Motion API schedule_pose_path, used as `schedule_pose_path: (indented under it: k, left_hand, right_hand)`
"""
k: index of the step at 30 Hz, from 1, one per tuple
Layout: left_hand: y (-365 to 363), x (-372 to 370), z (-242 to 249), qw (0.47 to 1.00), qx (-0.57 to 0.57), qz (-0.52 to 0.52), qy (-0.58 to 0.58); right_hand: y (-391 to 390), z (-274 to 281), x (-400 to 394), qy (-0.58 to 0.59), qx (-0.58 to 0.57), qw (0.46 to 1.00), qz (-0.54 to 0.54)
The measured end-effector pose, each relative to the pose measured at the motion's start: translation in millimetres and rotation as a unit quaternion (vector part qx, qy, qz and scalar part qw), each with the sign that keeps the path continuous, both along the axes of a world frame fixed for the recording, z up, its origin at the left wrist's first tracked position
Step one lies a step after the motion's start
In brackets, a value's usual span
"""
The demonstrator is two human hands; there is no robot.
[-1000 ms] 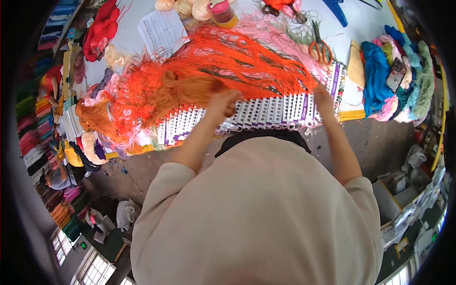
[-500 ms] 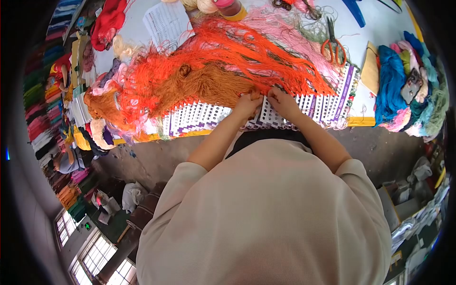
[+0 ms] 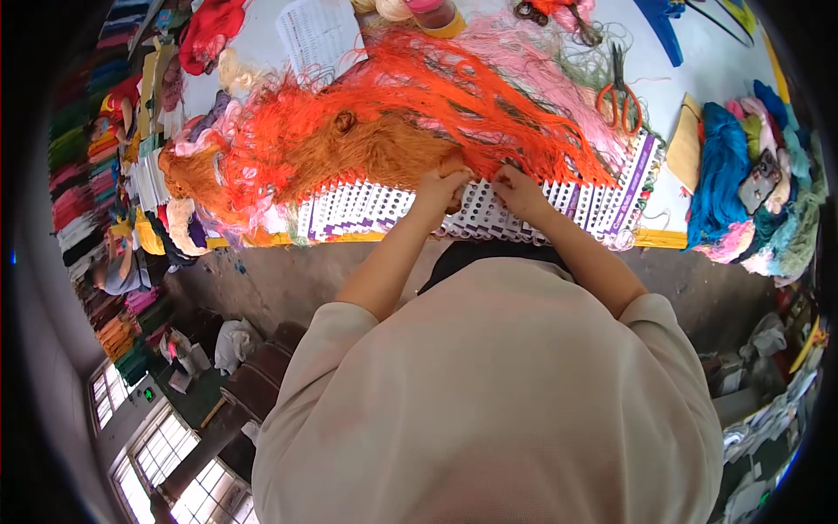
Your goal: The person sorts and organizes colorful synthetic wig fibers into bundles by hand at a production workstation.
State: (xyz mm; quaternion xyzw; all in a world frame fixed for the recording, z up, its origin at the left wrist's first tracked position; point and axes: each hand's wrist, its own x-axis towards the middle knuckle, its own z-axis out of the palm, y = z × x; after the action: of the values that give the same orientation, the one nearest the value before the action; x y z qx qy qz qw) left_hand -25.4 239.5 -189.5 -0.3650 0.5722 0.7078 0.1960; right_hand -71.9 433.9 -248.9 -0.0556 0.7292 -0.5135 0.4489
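My left hand is closed around the near end of a hank of brown thread; a little of the brown shows below its fingers. Just to the right, my right hand is pinched over a row of white punched cards with purple bands. Whatever lies between its fingertips is too small to make out. Long orange-red threads spread behind both hands. Pink threads lie farther back, and the cards overlap along the table's near edge.
Orange-handled scissors lie behind the cards at the right. A printed sheet and a jar are at the back. Blue skeins hang over the right edge beside a tan card. Coloured skeins are stacked at the left.
My left hand has moved slightly left, away from the right hand, and brown thread now shows under its fingers. My right hand stays over the cards. The whole view has shifted a little.
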Motion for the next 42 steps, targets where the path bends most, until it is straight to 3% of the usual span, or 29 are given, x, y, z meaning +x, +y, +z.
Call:
schedule_pose_path:
  k: [2, 4, 6, 8, 9, 10, 11, 13, 14, 16, 17, 19, 22, 23, 24, 26, 27, 29, 30, 32, 34, 36, 38, 42]
  left_hand:
    - [7.3, 0.1, 11.2, 0.983, 0.168, 0.032, -0.065]
    - [15.3, 2.5, 19.3, 0.973, 0.22, 0.017, -0.064]
    - [27.1, -2.9, 29.1, 0.98, 0.171, -0.079, -0.062]
    - [36.4, -4.0, 21.9, 0.985, 0.117, -0.103, -0.067]
    - [39.2, -4.1, 12.9, 0.982, 0.014, -0.181, -0.056]
    - [39.4, -2.8, 3.0, 0.962, -0.09, -0.256, -0.043]
    - [37.4, -0.1, -8.6, 0.954, -0.086, -0.285, -0.017]
    - [30.0, 6.6, -23.1, 0.89, -0.228, -0.377, 0.115]
    - [28.9, 1.6, -6.5, 0.863, -0.301, -0.4, 0.068]
    - [8.7, -1.0, 8.3, 0.86, -0.349, -0.354, 0.114]
    - [-17.4, -4.6, -0.2, 0.861, -0.316, -0.39, 0.081]
    - [-54.8, -18.4, 47.7, 0.959, -0.139, -0.247, 0.0]
    - [-124.9, -32.5, 114.8, 0.984, -0.115, -0.127, 0.056]
    - [-151.3, -34.3, 129.1, 0.996, -0.066, 0.004, 0.056]
    - [-183.6, -31.3, 137.3, 0.99, -0.023, 0.06, 0.126]
    - [-195.0, -33.6, 177.0, 0.934, -0.078, 0.262, 0.231]
    - [-217.3, -26.7, 171.3, 0.924, -0.055, 0.28, 0.253]
    - [-241.4, -9.9, 158.8, 0.948, 0.088, 0.209, 0.224]
    - [-233.1, -3.7, 150.1, 0.946, 0.128, 0.223, 0.2]
    - [-208.1, 4.8, 139.1, 0.934, 0.297, 0.084, 0.179]
    - [-143.0, 11.2, 153.5, 0.968, 0.132, 0.126, 0.17]
    - [-115.7, 15.4, 151.0, 0.956, 0.189, 0.045, 0.221]
    - [-85.8, 19.9, 150.8, 0.945, 0.217, 0.056, 0.236]
    - [-57.1, 30.1, 172.3, 0.948, 0.243, -0.047, 0.201]
  right_hand:
    - [-0.8, 7.6, -2.6, -0.038, 0.013, 0.999, 0.001]
    - [1.3, 18.6, -4.3, -0.047, -0.015, 0.999, -0.015]
    - [3.2, 28.0, -6.9, -0.054, -0.041, 0.997, -0.034]
    - [3.8, 31.5, -8.4, -0.16, -0.129, 0.975, -0.084]
    - [4.4, 29.8, -9.6, -0.156, -0.132, 0.975, -0.086]
    - [6.4, 25.2, -11.4, -0.163, -0.133, 0.975, -0.066]
    - [7.5, 23.1, -13.1, -0.169, -0.133, 0.975, -0.045]
    - [8.2, 21.5, -7.0, -0.172, -0.173, 0.968, -0.058]
    - [9.3, 15.2, -4.1, -0.114, -0.115, 0.986, -0.039]
    - [11.8, -0.4, 1.6, -0.064, -0.086, 0.994, -0.008]
    - [11.1, -4.4, 2.9, -0.018, -0.055, 0.998, 0.026]
    - [6.3, -2.2, 4.0, 0.035, 0.002, 0.998, 0.045]
    - [3.1, 1.0, 8.9, 0.065, 0.023, 0.997, 0.042]
    - [2.1, 1.8, 9.7, 0.068, 0.032, 0.996, 0.038]
    - [0.4, 3.0, 11.7, 0.071, 0.041, 0.996, 0.035]
    - [-1.9, -0.3, 17.2, 0.086, 0.04, 0.995, 0.006]
    - [-2.9, -1.7, 18.1, 0.094, 0.042, 0.995, -0.004]
    - [-7.6, -3.0, 23.3, 0.054, 0.029, 0.997, -0.052]
    - [-9.6, 3.5, 28.7, 0.042, 0.026, 0.996, -0.08]
    - [-16.9, 15.1, 37.2, 0.057, 0.011, 0.993, -0.102]
    - [-27.6, 36.4, 43.7, 0.106, -0.008, 0.979, -0.171]
    - [-44.7, 89.7, 46.0, 0.099, -0.008, 0.975, -0.198]
    - [-61.0, 135.1, 49.0, 0.038, -0.137, 0.952, -0.271]
    - [-82.4, 206.9, 57.2, 0.068, -0.247, 0.94, -0.227]
